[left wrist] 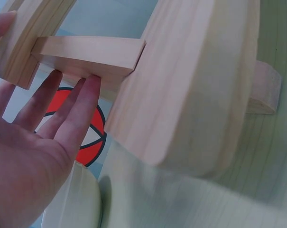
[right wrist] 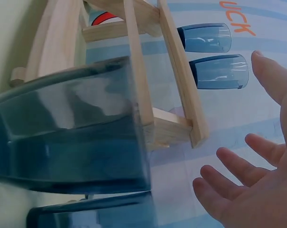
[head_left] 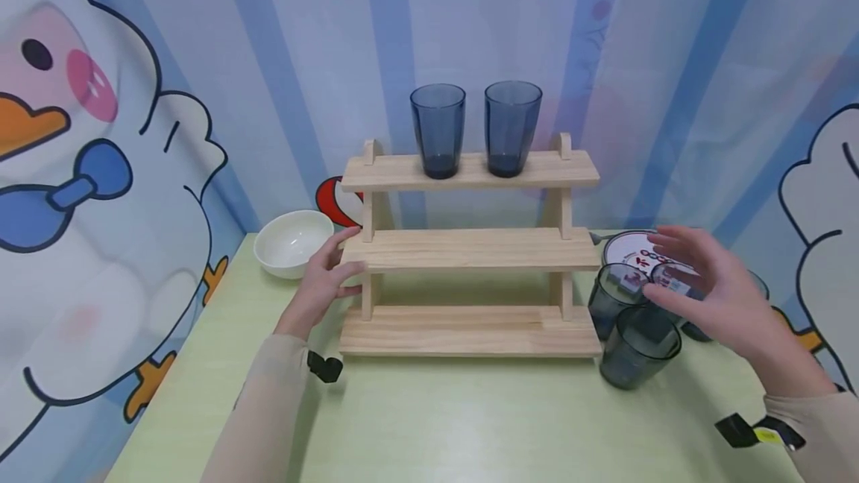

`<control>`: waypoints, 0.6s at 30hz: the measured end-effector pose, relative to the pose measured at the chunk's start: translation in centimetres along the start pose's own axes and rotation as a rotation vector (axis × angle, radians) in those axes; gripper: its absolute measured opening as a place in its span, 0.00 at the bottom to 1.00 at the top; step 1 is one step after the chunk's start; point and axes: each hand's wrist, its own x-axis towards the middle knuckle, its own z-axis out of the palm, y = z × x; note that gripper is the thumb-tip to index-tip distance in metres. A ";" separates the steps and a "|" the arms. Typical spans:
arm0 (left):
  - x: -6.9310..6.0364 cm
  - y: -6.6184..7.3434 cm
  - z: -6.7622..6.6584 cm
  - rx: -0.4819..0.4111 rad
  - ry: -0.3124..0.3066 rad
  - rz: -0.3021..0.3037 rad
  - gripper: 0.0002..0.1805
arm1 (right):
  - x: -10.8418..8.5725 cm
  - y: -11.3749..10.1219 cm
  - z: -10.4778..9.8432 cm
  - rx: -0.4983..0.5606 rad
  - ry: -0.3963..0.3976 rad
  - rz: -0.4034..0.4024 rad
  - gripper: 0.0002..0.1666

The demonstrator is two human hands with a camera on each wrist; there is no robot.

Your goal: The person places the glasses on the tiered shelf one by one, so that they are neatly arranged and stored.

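Note:
A three-tier wooden display shelf (head_left: 470, 248) stands on the table. My left hand (head_left: 322, 282) holds its left end at the middle tier; the left wrist view shows several fingertips (left wrist: 93, 83) against the side upright. On the top tier stand two blue-tinted glass tumblers, a left one (head_left: 439, 133) and a right one (head_left: 513, 129). To the right of the shelf, several more tumblers are grouped, including a front one (head_left: 640, 349) and one behind it (head_left: 614, 297). My right hand (head_left: 721, 297) hovers over this group with spread fingers, holding nothing, and partly hides the rear tumblers.
A white bowl (head_left: 293, 243) sits at the back left of the table (head_left: 470, 423). Behind the tumblers lies a round white item with a printed logo (head_left: 631, 250), partly hidden. A blue-striped cloth with duck drawings (head_left: 302, 58) hangs close behind the shelf.

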 end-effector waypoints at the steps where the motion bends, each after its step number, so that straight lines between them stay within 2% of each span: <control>1: 0.0 0.0 0.0 -0.001 0.001 0.002 0.38 | -0.5 0.2 0.1 -0.007 0.001 -0.007 0.49; 10: 0.0 -0.1 -0.1 0.003 0.004 -0.002 0.37 | -4.0 1.4 1.3 -0.077 0.029 0.016 0.51; 18: 0.0 -0.1 0.0 -0.002 0.002 -0.006 0.38 | -6.5 2.6 2.7 -0.118 0.108 0.024 0.52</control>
